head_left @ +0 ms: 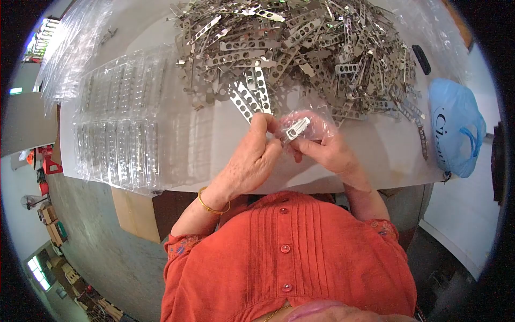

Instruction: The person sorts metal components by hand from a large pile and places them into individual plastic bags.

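Clear bag point(317, 119) in right hand point(331, 153)

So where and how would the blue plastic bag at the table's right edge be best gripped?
I'd pinch the blue plastic bag by the strap-like loop on its right side, coming from above with the right hand, the nearer one, though it holds a clear plastic bag. The loop offers a narrow hold; the rounded body looks thin and soft, so would probably crumple.
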Demonstrator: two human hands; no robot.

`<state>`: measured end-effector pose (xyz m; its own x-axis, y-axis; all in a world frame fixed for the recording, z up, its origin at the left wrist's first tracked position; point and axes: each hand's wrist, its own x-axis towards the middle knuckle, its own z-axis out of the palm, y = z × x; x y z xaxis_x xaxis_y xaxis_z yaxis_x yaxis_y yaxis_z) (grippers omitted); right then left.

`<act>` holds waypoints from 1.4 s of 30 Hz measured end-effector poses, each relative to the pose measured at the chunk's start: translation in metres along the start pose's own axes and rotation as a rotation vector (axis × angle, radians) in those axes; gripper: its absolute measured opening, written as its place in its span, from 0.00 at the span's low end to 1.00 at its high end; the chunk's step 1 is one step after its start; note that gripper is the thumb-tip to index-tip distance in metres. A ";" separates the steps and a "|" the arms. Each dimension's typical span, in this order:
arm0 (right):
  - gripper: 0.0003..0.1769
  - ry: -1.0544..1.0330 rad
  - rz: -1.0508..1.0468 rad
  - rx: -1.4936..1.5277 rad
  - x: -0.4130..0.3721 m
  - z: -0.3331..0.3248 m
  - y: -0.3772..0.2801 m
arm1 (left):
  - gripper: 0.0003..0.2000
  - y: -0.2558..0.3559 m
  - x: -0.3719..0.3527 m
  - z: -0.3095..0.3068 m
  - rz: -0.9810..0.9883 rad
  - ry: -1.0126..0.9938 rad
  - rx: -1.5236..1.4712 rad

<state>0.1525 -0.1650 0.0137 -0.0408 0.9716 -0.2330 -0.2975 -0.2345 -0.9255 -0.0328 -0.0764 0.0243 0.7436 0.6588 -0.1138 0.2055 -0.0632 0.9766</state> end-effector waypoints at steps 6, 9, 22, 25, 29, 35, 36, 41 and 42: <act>0.24 0.021 0.062 0.038 -0.002 0.003 -0.002 | 0.12 0.028 0.003 -0.002 0.081 -0.070 0.048; 0.24 -0.001 0.073 -0.011 -0.003 -0.002 -0.003 | 0.12 0.026 0.005 0.002 -0.066 -0.127 -0.234; 0.14 0.033 0.017 0.011 -0.006 -0.005 0.001 | 0.08 0.007 0.001 0.001 -0.025 -0.034 0.076; 0.12 0.064 0.009 0.047 -0.006 -0.002 0.000 | 0.06 0.015 0.002 0.002 -0.061 -0.061 0.079; 0.12 0.019 -0.021 0.016 -0.003 -0.005 0.007 | 0.08 0.012 0.001 0.007 -0.036 -0.044 -0.049; 0.10 0.074 0.041 -0.006 -0.004 0.005 -0.003 | 0.18 0.012 0.000 0.007 -0.028 -0.021 -0.099; 0.11 0.100 0.060 -0.096 -0.004 0.005 0.001 | 0.19 0.014 0.000 0.006 -0.082 -0.046 -0.141; 0.13 0.143 0.094 -0.435 -0.006 0.012 -0.003 | 0.19 0.015 0.001 0.005 -0.081 -0.010 -0.091; 0.13 0.155 0.057 -0.306 -0.006 0.010 0.004 | 0.19 0.016 0.001 0.004 -0.078 -0.013 -0.088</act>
<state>0.1416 -0.1715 0.0145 0.1032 0.9457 -0.3081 0.0022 -0.3099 -0.9508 -0.0259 -0.0797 0.0388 0.7360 0.6490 -0.1923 0.2072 0.0545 0.9768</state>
